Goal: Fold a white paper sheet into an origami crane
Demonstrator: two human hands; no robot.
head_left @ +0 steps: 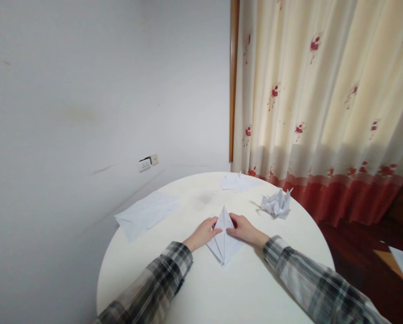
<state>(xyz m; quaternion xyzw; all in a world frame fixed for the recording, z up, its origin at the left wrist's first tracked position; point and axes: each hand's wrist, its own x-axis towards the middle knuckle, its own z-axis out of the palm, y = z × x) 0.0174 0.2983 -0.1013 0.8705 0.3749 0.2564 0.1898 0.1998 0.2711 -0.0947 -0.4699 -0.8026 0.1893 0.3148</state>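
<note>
A white sheet of folded paper (223,243) lies in front of me on the round white table, creased into a kite-like shape with its narrow point facing away. My left hand (206,231) grips its left edge, thumb on top and the fingers partly hidden beneath. On the opposite edge my right hand (244,228) holds it the same way, thumb pressed near the centre crease. Both thumbs nearly meet at the middle line. The near part of the paper spreads into layered flaps, the right one reaching out under my right wrist.
White paper sheets (150,211) lie at the table's left edge. More white paper (237,182) rests at the far edge. A cluster of folded paper pieces (277,203) stands at the right. Behind the round table (201,297) are a wall socket (144,164) and a flowered curtain (289,112).
</note>
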